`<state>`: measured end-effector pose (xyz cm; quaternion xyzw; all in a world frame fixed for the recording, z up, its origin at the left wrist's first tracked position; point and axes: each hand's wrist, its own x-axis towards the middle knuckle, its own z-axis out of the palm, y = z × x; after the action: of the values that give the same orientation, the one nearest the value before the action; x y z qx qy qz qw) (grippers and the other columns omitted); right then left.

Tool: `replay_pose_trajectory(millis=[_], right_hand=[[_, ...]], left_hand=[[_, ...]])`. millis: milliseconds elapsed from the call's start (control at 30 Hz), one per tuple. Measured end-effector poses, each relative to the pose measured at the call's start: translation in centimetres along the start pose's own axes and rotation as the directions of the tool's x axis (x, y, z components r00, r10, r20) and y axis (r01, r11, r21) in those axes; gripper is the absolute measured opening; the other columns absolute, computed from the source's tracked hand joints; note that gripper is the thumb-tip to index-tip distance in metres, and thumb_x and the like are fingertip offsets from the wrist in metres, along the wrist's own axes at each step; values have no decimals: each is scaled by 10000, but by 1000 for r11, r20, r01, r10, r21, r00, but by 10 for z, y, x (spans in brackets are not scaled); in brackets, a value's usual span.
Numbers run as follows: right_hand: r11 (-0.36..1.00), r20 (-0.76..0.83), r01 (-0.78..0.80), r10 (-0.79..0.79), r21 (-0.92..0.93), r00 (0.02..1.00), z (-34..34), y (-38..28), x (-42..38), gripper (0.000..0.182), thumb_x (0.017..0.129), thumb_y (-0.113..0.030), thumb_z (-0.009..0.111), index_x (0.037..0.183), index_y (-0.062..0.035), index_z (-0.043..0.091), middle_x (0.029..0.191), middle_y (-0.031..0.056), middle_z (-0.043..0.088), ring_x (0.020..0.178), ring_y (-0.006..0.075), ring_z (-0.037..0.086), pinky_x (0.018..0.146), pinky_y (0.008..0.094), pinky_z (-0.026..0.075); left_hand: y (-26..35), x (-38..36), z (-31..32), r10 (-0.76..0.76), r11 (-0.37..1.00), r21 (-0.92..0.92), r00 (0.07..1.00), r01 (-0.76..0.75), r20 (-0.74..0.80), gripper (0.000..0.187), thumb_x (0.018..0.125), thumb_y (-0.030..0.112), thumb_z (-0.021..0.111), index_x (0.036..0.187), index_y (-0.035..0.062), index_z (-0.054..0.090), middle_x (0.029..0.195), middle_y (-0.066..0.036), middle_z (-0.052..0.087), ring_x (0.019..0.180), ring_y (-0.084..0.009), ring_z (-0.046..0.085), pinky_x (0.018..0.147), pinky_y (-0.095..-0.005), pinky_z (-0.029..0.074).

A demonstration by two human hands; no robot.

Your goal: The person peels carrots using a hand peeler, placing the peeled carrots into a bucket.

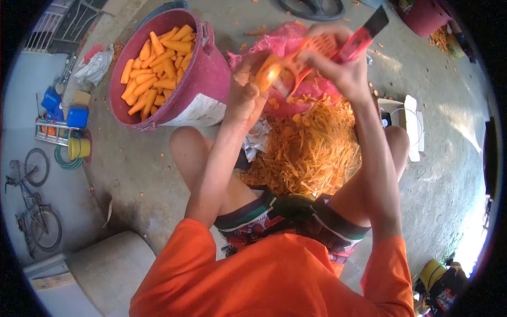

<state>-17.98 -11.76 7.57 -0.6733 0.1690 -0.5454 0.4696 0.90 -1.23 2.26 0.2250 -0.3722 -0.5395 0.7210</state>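
A maroon tub [207, 79] of carrots [158, 68] stands left of heaped peelings [311, 150]. The right hand [342, 68] has its fingers closed around a red slotted tool [320, 47]; the left hand [244, 98] curls its fingers round 1 raised carrot [268, 77], at the tool's near end.

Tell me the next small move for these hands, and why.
Probably draw the holed peeler along the carrot: the left hand holds the carrot, the right hand grips the peeler with its blade end close to it, and a pile of peelings lies between the legs below.
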Motion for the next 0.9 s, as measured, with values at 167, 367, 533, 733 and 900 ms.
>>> replay_pose_trajectory(millis=[167, 367, 533, 733, 900], right_hand=[[929, -42, 8, -26, -369, 999, -26, 32, 7, 200, 872, -61, 758, 1044, -7, 671, 897, 62, 735, 823, 148, 705, 763, 288, 557], [663, 256, 93, 152, -742, 955, 0, 43, -25, 298, 833, -137, 749, 1101, -39, 663, 917, 179, 689, 828, 361, 681, 714, 411, 539], [631, 362, 158, 208, -759, 909, 32, 33, -37, 367, 789, -159, 756, 1135, -87, 656, 951, 171, 671, 867, 403, 655, 714, 472, 526], [564, 330, 168, 198, -809, 923, 39, 37, -41, 331, 812, -214, 743, 1104, -84, 658, 933, 162, 678, 861, 386, 676, 715, 488, 550], [590, 174, -176, 488, -788, 855, -2, 85, -26, 349, 926, -337, 693, 893, 9, 680, 725, 260, 650, 724, 409, 676, 678, 488, 534]], left_hand=[[9, 2, 6, -255, 947, -241, 954, 213, -157, 814, 837, 793, 539, 1214, 71, 575, 1015, -59, 588, 851, -157, 589, 781, -278, 528], [2, 7, -13, -429, 900, -45, 863, 433, -268, 545, 1016, 638, 384, 876, 126, 508, 768, 33, 435, 586, -59, 359, 513, -205, 300], [-5, 2, 10, -206, 824, 357, 819, 441, -536, 478, 1046, 564, 364, 931, 137, 544, 756, 43, 501, 569, -53, 417, 505, -211, 309], [-11, 0, 0, -72, 789, 485, 841, 378, -537, 439, 1067, 368, 357, 953, 23, 604, 864, -16, 593, 724, -85, 509, 628, -267, 429], [-3, -1, -7, -6, 696, 634, 886, 337, -464, 388, 1050, 393, 350, 923, 96, 567, 751, 17, 538, 622, -63, 438, 550, -229, 327]])
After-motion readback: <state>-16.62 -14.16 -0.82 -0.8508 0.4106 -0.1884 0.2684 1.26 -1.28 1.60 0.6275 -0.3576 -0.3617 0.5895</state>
